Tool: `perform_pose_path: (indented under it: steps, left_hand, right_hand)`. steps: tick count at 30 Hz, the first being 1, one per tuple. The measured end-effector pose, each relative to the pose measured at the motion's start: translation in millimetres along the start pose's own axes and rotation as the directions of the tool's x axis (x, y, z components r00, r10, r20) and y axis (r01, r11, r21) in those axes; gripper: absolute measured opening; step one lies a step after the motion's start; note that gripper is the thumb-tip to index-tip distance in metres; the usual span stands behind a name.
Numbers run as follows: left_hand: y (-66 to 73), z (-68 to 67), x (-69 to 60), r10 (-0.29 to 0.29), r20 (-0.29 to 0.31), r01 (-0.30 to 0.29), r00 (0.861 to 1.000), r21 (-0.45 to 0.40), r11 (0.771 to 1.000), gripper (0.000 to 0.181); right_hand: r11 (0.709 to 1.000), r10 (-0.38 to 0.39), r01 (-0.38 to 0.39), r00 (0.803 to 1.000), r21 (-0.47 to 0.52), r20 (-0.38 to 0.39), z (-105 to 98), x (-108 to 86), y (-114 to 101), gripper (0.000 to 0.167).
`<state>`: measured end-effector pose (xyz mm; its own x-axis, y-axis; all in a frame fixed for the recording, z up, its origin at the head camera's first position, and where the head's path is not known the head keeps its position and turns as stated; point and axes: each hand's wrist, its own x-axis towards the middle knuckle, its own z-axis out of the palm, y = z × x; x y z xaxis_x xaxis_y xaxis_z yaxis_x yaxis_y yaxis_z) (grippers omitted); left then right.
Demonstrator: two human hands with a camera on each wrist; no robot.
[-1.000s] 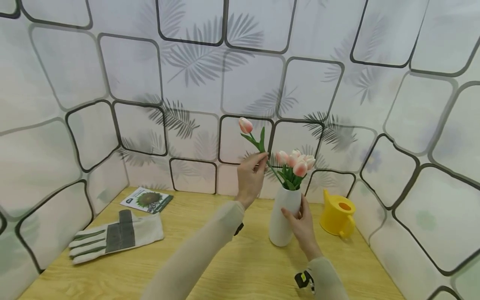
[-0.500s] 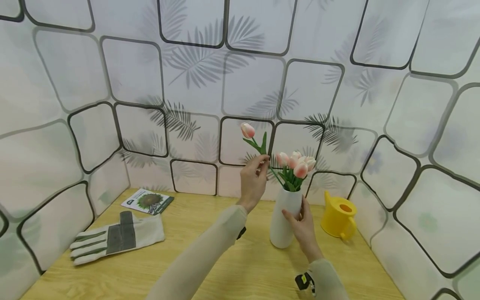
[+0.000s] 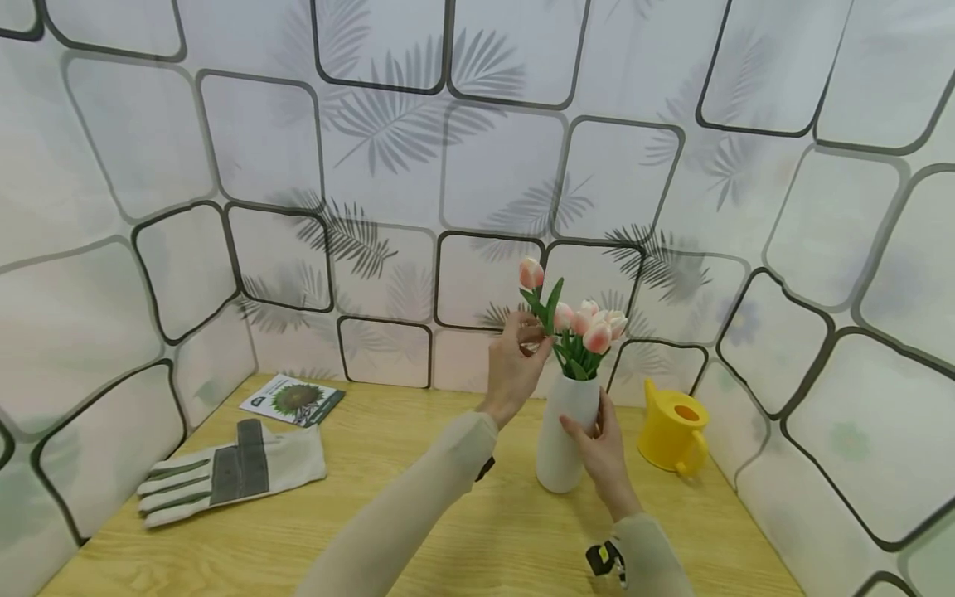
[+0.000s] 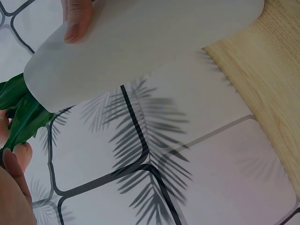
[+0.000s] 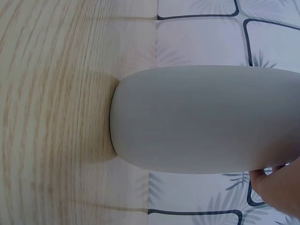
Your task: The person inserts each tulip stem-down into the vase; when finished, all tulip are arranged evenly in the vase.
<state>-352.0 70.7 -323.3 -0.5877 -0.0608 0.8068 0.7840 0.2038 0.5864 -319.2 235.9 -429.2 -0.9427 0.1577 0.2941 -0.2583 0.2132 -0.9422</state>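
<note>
In the head view my left hand (image 3: 515,369) pinches the stem of a pink-and-white tulip (image 3: 531,274) with green leaves, just left of the white vase's (image 3: 558,439) mouth. The tulip stands upright, its bloom above the others; its lower stem is hidden. Several more pink-and-white tulips (image 3: 597,336) stand bunched in the vase. My right hand (image 3: 606,456) grips the vase from its right side, thumb across the front. The left wrist view catches green leaves (image 4: 28,117) near my fingers. Seen from the right wrist, the vase (image 5: 201,119) has its base on the table.
To the right of the vase stands a yellow watering can (image 3: 671,429). A pair of white-and-grey gloves (image 3: 235,468) lies on the left of the wooden table (image 3: 418,531), with a seed packet (image 3: 293,400) behind it. Patterned walls enclose the back and sides.
My left hand has brought the tulip rightward and slightly down, so its leaves now come up against the bunch. My right hand keeps its grip on the vase, which has not moved.
</note>
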Motion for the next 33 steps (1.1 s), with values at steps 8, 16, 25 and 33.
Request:
perform_pose_path:
  steps: [8, 16, 25, 33]
  left_hand:
    - [-2.4, 0.3, -1.6, 0.006, 0.041, -0.006, 0.999, 0.003, 1.0, 0.02]
    - [-2.3, 2.3, -4.9, -0.059, 0.119, 0.058, 0.991, 0.017, 0.998, 0.014]
    - [-3.8, 5.9, -10.9, -0.164, 0.239, 0.166, 0.957, 0.012, 0.986, 0.012]
    - [-10.6, 9.6, -17.6, -0.183, 0.29, 0.174, 0.939, 0.054, 0.983, 0.013]
  right_hand:
    - [1.0, -0.007, 0.007, 1.0, 0.007, -0.004, 1, 1.3, -1, 0.087]
    - [1.0, 0.005, -0.005, 1.0, -0.002, 0.004, -1, 2.3, 0, 0.088]
    - [1.0, 0.023, -0.023, 0.999, 0.008, 0.025, -1, -2.8, -16, 0.084]
    - [1.0, 0.008, -0.008, 1.0, 0.004, 0.022, -1, -2.2, -11, 0.083]
